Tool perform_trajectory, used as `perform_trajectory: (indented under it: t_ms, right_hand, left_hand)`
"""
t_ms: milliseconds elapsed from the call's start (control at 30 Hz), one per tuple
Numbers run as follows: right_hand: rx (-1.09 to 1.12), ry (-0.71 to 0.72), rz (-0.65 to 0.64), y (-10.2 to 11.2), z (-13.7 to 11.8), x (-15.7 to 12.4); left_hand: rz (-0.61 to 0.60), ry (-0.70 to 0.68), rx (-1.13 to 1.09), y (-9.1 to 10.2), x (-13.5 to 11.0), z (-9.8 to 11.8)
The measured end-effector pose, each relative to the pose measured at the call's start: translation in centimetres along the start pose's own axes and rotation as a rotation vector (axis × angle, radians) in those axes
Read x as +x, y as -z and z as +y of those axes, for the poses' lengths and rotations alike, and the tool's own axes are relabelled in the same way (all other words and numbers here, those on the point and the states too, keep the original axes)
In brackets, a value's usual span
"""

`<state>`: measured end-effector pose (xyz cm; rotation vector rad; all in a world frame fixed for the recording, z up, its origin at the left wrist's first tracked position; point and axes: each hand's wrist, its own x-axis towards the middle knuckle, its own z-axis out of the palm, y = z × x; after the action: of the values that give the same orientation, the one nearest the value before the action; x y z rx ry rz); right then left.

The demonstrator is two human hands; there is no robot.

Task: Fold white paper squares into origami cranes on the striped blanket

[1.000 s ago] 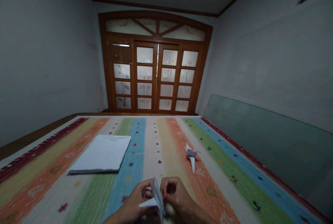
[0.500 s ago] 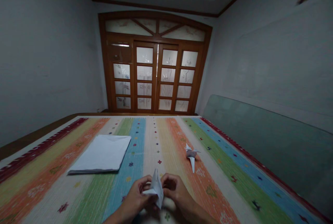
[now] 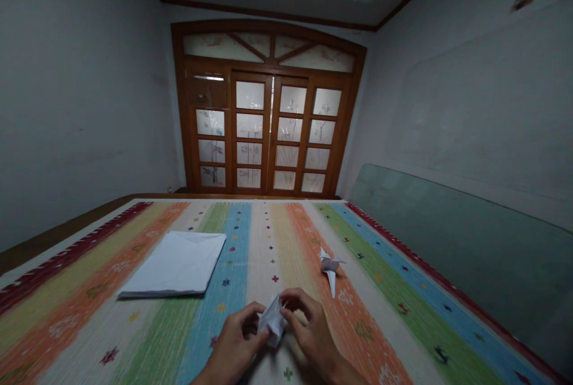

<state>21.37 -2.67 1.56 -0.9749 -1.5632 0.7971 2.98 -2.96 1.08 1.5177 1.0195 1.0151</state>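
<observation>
Left hand (image 3: 233, 346), right hand (image 3: 313, 331) together, pinching folded paper (image 3: 271, 320) steady by the mat's (image 3: 394, 319) front edge; paper stack (image 3: 174, 264), paper crane (image 3: 330, 268) beyond

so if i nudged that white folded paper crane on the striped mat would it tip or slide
The white folded paper crane likely weighs very little, being thin paper, so it would probably tip or skid easily. The woven striped mat looks textured, which may add some grip.
</observation>
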Motion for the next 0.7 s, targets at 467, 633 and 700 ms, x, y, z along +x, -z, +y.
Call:
perform_trajectory:
  t_ms: [467, 633, 700]
  right_hand:
    - [-0.397, 0.399, -0.158, 1.7, 1.0, 0.4]
    - [-0.509, 0.461, -0.192, 2.3, 1.2, 0.7]
    - [-0.514, 0.449, -0.192, 2.4, 1.4, 0.8]
  left_hand:
    - [-0.034, 0.068, 0.028, 0.0, 0.1, -0.5]
    - [-0.06, 0.073, 0.029, 0.1, 0.1, -0.5]
    - [-0.053, 0.079, 0.04, 0.1, 0.2, -0.6]
